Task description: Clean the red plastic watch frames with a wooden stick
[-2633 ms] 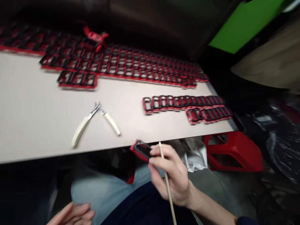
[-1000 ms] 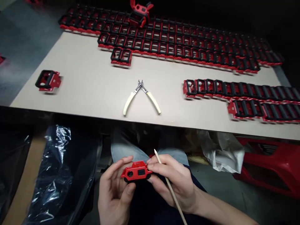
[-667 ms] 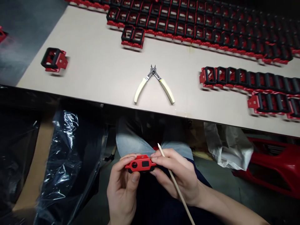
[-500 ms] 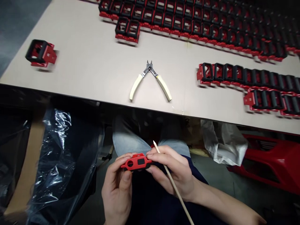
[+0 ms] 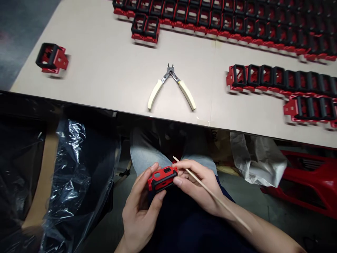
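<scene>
Just below the pliers (image 5: 171, 71), off the surface (image 5: 105, 77), a red-and-black frame (image 5: 165, 178) spans both hands, its long axis crosswise, right end angled toward the pliers. The left hand (image 5: 142, 214) has its grip on one end; the right hand (image 5: 198, 193) holds the other and a stick (image 5: 218, 200). Right of the pliers, the pale bag's (image 5: 256, 163) contents are hidden.

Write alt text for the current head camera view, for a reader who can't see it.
A person's left hand and right hand hold a small red and black part over their lap, the right also holding a pale stick. Pliers lie spread open on the table beyond, with rows of similar parts behind.
</scene>
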### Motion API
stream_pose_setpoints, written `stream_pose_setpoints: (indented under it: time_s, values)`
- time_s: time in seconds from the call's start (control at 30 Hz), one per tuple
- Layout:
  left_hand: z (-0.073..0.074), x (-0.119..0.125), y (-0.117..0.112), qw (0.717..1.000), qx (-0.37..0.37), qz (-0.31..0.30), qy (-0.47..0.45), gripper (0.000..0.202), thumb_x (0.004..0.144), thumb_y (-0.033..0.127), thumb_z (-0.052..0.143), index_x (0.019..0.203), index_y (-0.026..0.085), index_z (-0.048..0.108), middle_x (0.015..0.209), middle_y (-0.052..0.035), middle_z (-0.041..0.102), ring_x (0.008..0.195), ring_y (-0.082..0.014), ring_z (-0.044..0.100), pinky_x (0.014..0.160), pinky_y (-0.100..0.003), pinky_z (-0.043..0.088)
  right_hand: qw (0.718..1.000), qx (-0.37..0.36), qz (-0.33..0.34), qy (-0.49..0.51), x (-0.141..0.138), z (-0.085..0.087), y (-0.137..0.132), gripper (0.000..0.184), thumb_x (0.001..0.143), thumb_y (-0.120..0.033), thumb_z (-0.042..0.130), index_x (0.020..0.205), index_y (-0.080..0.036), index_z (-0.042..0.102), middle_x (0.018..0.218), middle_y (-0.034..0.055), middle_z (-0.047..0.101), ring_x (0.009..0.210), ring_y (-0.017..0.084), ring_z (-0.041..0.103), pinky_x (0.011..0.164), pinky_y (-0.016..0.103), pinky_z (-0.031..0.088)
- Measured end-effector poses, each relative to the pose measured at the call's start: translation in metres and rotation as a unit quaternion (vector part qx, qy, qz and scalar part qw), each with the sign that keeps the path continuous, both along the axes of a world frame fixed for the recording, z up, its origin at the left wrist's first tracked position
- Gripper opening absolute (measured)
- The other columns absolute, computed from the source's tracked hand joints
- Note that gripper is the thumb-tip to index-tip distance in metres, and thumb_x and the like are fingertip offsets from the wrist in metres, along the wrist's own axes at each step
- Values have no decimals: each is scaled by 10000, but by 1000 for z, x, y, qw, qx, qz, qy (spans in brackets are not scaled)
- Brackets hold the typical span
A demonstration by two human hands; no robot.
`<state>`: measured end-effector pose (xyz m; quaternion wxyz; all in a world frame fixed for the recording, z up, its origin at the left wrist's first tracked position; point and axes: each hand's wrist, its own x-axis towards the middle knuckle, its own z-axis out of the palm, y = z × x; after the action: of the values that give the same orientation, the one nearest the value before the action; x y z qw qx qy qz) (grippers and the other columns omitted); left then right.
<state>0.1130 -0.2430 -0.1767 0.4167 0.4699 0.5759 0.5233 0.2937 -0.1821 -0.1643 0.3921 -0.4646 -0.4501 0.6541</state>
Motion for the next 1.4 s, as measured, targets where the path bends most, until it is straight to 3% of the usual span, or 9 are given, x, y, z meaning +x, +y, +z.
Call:
stream_pose_setpoints:
  time_s: [0.07,0.13,0.2,0.37,0.5,0.8,1.17,1.33,1.4]
  values:
    - [3,-1,2,1000,-13,-6,-14,566,933,87,789,1400,403,736,1354,4,808,1254,-180,766,1043,-234,604,990,-131,22,56,1,-1,2,278,891,-369,871,1075,-185,772,835,10,750,692,128,716,632,235,583]
    - [6,-1,5,999,-27,6,-29,476,895,111,836,1283,385,796,1251,19,837,1165,-174,804,967,-204,634,978,-188,32,87,1,-3,2,355,874,-449,890,1070,-179,767,809,-1,730,655,112,684,602,223,545]
    - [9,-1,9,998,-42,32,-41,410,842,144,895,1180,367,827,1150,39,848,1056,-153,831,902,-163,638,977,-184,20,105,1,-7,1,372,884,-462,885,1108,-193,761,897,19,757,706,110,691,642,227,557]
    - [10,1,16,993,-65,76,-56,320,770,216,970,1044,316,838,985,58,846,887,-105,836,832,-94,606,978,-139,6,156,1,-16,-9,423,868,-389,921,1217,-256,722,1303,94,763,1086,171,752,834,259,619]
    - [7,-1,13,987,-104,77,-94,308,764,278,991,1027,288,831,938,29,853,842,-123,837,775,-112,619,974,-161,11,162,0,-17,-12,406,872,-377,926,1204,-249,730,1232,81,779,1044,166,767,905,285,625]
    - [2,-4,12,964,-187,59,-180,308,802,413,967,996,235,807,855,-45,844,729,-174,815,700,-211,651,971,-170,-23,168,-6,-14,-9,480,716,-293,1032,1103,-237,754,1113,38,782,934,139,748,802,247,613]
    - [-1,-2,12,950,-196,50,-239,318,853,433,921,1083,238,819,877,-71,830,725,-192,799,704,-266,658,991,-61,-19,118,-4,-17,-10,412,815,-299,964,1161,-247,745,1175,48,774,835,109,699,792,261,608]
    - [-5,-5,10,957,-161,65,-234,386,863,353,911,1235,311,816,1034,-61,842,832,-199,818,774,-279,665,995,84,-11,57,-1,-17,-6,332,880,-176,877,1179,-256,755,1193,67,779,907,147,705,825,302,606]
    - [-8,-9,7,960,-165,69,-216,377,872,395,891,1230,299,821,1059,-69,837,859,-218,815,789,-305,668,993,100,-18,56,0,-16,-5,338,886,-145,860,1184,-265,755,1194,62,769,836,121,672,793,288,589]
